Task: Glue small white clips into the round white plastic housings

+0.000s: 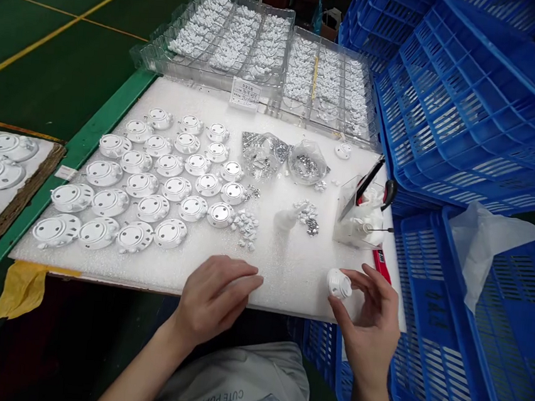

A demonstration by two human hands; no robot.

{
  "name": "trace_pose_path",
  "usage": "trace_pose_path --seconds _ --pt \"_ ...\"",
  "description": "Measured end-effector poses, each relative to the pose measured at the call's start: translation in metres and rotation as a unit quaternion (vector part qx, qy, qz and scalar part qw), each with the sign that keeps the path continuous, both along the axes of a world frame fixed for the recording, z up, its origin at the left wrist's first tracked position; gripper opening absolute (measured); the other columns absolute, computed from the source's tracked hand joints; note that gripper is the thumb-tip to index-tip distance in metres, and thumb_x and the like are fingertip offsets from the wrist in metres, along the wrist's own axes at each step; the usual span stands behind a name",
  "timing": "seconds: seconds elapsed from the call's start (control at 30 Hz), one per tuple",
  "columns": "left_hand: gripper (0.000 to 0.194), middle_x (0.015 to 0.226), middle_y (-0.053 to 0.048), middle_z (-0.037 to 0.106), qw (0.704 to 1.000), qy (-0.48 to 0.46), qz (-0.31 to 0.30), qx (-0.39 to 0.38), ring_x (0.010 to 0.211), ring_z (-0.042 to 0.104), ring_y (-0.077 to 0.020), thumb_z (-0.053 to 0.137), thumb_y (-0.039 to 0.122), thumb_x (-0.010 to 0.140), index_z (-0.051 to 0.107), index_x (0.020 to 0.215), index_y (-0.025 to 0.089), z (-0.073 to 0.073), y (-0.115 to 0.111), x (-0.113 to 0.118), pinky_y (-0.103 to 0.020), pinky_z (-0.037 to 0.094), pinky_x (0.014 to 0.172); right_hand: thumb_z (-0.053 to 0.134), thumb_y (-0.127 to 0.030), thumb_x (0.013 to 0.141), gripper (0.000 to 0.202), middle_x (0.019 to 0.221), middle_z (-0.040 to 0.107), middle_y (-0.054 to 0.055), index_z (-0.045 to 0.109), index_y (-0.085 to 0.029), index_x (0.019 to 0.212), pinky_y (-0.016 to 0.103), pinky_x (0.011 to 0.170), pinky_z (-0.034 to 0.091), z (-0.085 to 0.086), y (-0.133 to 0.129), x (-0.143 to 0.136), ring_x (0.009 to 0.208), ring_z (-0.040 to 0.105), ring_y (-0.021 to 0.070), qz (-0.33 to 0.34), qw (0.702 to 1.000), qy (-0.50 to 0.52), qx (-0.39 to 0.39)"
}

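Note:
My right hand (367, 320) holds a small round white part (339, 284) between thumb and fingertips, just over the front right of the white foam board (288, 275). Near the board's front edge is my left hand (220, 294), its fingers bent and pointing right; whether something small is under them is hidden. A pile of small white pieces (246, 229) lies beyond that hand. Rows of round white discs (141, 185) with dark holes cover the board's left half. A translucent white bottle (285, 220) stands near the middle, beside more white pieces (303, 211) and small metal bits (312, 227).
Clear trays (227, 78) of white parts line the back. Bags of metal bits (307, 161) lie before them. At the right stand a clear box (347, 230) with tools, a red object (381, 266) and blue crates (446, 110). Another board (26, 193) is far left.

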State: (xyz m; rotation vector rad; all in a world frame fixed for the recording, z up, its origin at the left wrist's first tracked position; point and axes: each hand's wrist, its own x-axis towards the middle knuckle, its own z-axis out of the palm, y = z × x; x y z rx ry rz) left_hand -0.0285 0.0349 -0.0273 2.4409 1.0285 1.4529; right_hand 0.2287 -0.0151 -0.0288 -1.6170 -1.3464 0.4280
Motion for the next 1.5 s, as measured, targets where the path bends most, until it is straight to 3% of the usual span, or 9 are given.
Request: trace_pose_path --seconds 0.13,0.27,0.37,0.63,0.77,0.93,1.13,1.3,1.5 --pt "0.021 0.100 -0.009 0.075 0.994 -0.069 -0.047 -0.076 0.084 0.071 -0.0152 0.054 0.007 0.100 0.068 0.111 0.017 0.021 -0.015 0.013 -0.027 0.061 0.074 0.081 -0.042 0.085 0.062 0.115 0.073 0.016 0.053 -0.022 0.137 0.039 0.087 0.059 0.013 -0.007 -0.013 0.104 0.072 0.0261 0.068 0.986 0.149 -0.011" --pt "0.025 0.110 -0.010 0.073 0.976 -0.111 -0.086 -0.165 0.086 0.073 -0.0150 0.058 0.027 0.105 0.061 0.128 0.018 0.034 -0.017 0.024 -0.026 0.065 0.077 0.078 -0.052 0.086 0.062 0.109 0.075 0.014 0.053 -0.026 0.137 0.035 0.078 0.061 0.028 -0.006 -0.031 0.097 0.075 0.0263 0.156 0.965 0.211 -0.011" --pt "0.028 0.115 -0.010 0.071 0.968 -0.113 -0.118 -0.189 0.086 0.073 -0.0142 0.060 0.027 0.104 0.060 0.131 0.020 0.035 -0.013 0.026 -0.026 0.065 0.079 0.073 -0.057 0.088 0.060 0.104 0.076 0.013 0.052 -0.029 0.137 0.032 0.069 0.060 0.030 -0.006 -0.039 0.085 0.075 0.0244 0.198 0.948 0.251 -0.011" --pt "0.009 0.109 -0.009 0.075 0.950 -0.182 -0.146 -0.207 0.095 0.075 -0.0188 0.065 0.019 0.099 0.065 0.108 0.022 0.034 -0.018 0.031 -0.028 0.063 0.079 0.058 -0.070 0.091 0.061 0.092 0.074 0.010 0.057 -0.029 0.136 0.031 0.056 0.056 0.019 -0.010 -0.049 0.066 0.070 0.0219 0.258 0.931 0.252 -0.050" --pt "0.014 0.107 -0.009 0.076 0.930 -0.235 -0.157 -0.236 0.092 0.074 -0.0173 0.064 0.013 0.097 0.060 0.107 0.022 0.033 -0.017 0.023 -0.027 0.062 0.077 0.056 -0.065 0.096 0.052 0.104 0.075 0.011 0.060 -0.026 0.129 0.037 0.074 0.061 0.021 0.001 -0.044 0.083 0.073 0.0233 0.213 0.954 0.209 -0.022" --pt "0.012 0.095 -0.005 0.073 0.954 -0.181 -0.082 -0.224 0.087 0.071 -0.0169 0.065 0.013 0.097 0.065 0.106 0.021 0.031 -0.003 0.000 -0.026 0.059 0.075 0.069 -0.042 0.094 0.028 0.107 0.073 0.009 0.070 -0.022 0.114 0.034 0.081 0.058 0.019 0.024 -0.028 0.092 0.070 0.0202 0.115 0.990 0.026 -0.073" --pt "0.015 0.097 -0.005 0.067 0.967 -0.156 -0.011 -0.200 0.082 0.067 -0.0152 0.065 0.008 0.093 0.069 0.099 0.021 0.018 0.005 -0.001 -0.025 0.058 0.071 0.064 -0.040 0.096 0.021 0.090 0.073 0.004 0.072 -0.021 0.102 0.026 0.064 0.059 0.021 0.051 -0.031 0.074 0.070 0.0153 0.041 0.994 -0.099 -0.034" --pt "0.018 0.092 -0.004 0.069 0.965 -0.170 -0.029 -0.199 0.075 0.067 -0.0143 0.064 0.005 0.090 0.068 0.097 0.021 0.002 0.006 0.007 -0.021 0.054 0.058 0.066 -0.039 0.093 0.021 0.069 0.066 -0.001 0.073 -0.020 0.100 0.027 0.059 0.052 0.018 0.069 -0.035 0.056 0.061 0.0136 0.015 0.990 -0.136 -0.027" --pt "0.015 0.088 -0.003 0.071 0.964 -0.177 -0.042 -0.195 0.076 0.070 -0.0149 0.062 0.009 0.094 0.067 0.097 0.022 0.003 0.007 -0.007 -0.022 0.057 0.063 0.063 -0.033 0.090 0.016 0.058 0.056 -0.005 0.070 -0.019 0.093 0.025 0.053 0.043 0.012 0.083 -0.039 0.049 0.052 0.0125 0.009 0.989 -0.140 -0.042"
